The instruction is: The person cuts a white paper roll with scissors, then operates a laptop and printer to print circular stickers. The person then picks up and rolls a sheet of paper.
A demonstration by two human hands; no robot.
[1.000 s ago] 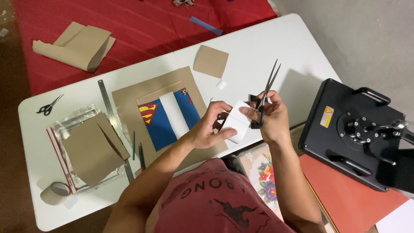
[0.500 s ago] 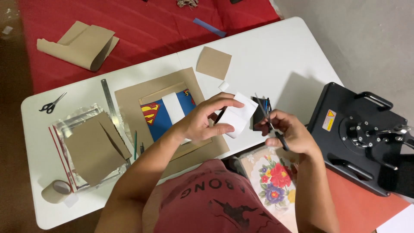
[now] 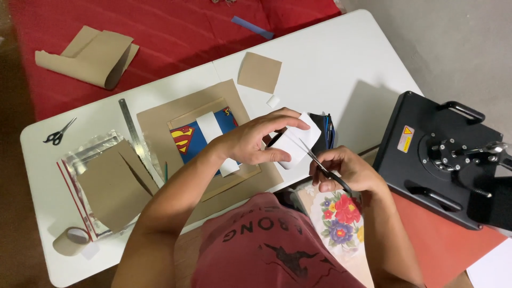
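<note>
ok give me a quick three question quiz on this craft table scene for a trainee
1. True or false: the right hand holds scissors whose blades meet the white paper piece.
2. Which hand pinches the white paper piece: A) the left hand B) the right hand C) neither?
3. Fill in: the second pair of scissors lies on the white table near its far ____ corner, untouched.

Key: 1 true; 2 A; 3 left.
</note>
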